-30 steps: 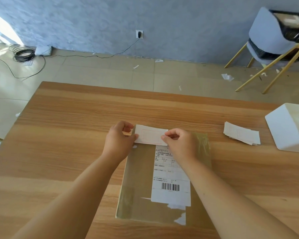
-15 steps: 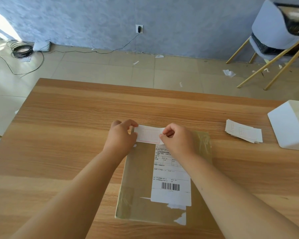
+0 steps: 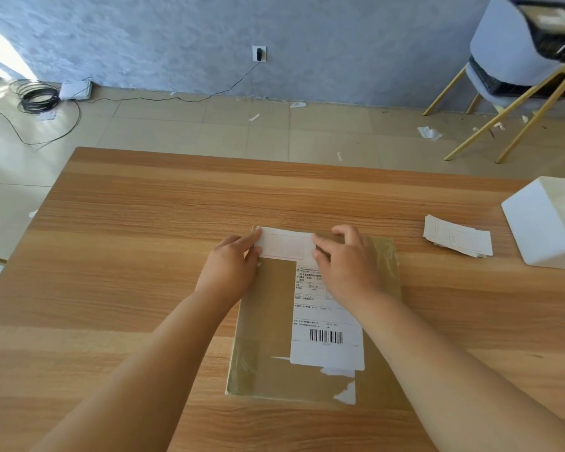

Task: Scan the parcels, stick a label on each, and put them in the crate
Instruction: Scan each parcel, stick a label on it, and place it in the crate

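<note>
1. Two bare forearms reach up from the bottom of the frame, over a wooden table [image 3: 144,239].
2. A flat brown parcel [image 3: 265,321] lies on the table in the lower centre, wrapped in clear tape. A printed shipping slip [image 3: 327,350] with a barcode covers its right half.
3. A small white label [image 3: 286,244] lies across the parcel's far edge, just above the slip.
4. The left hand [image 3: 227,275] has its fingers stretched out and presses the label's left end. It grasps nothing.
5. The right hand [image 3: 349,269] lies flat with relaxed fingers on the label's right end, pressing it down and not clenched.
6. Right of the parcel, and apart from it, sits a loose stack of labels [image 3: 459,236]. Beyond it, at the right edge, is a white box [image 3: 535,223].
7. On the tiled floor, upper left, is a coil of cable [image 3: 38,96]. A wall socket [image 3: 259,53] is at the top centre.
8. In the upper right stands a pale chair [image 3: 503,50] with yellow legs, and a dark crate [image 3: 555,37] rests on it, blurred.
</note>
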Motion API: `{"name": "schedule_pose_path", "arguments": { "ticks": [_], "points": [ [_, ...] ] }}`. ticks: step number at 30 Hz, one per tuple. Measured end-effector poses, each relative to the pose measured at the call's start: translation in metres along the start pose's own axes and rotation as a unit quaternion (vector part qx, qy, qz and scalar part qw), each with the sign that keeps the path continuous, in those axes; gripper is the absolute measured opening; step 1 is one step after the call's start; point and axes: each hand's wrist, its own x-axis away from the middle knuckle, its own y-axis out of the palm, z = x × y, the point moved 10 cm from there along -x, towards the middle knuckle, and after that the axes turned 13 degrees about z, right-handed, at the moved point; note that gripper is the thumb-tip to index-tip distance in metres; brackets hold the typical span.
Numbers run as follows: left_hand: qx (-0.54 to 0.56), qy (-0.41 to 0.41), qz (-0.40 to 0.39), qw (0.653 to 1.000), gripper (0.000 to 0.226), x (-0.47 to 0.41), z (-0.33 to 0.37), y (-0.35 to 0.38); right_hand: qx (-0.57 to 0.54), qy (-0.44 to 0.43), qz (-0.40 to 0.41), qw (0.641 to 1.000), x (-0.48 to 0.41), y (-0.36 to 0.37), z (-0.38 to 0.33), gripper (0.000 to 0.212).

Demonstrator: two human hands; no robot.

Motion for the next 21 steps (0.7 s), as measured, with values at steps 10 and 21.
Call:
{"name": "schedule_pose_path", "arguments": {
  "ticks": [10, 21],
  "points": [
    [0.089, -0.138, 0.007, 0.986, 0.049, 0.052, -0.041, -0.006, 0.022, 0.118, 0.133, 0.984, 0.039, -0.067, 0.077, 0.050],
    [0.161, -0.182, -0.053, 0.969, 0.026, 0.141, -0.057, -0.007, -0.140, 0.294, -0.046, 0.945, 0.136, -0.032, 0.125, 0.041]
  ]
}}
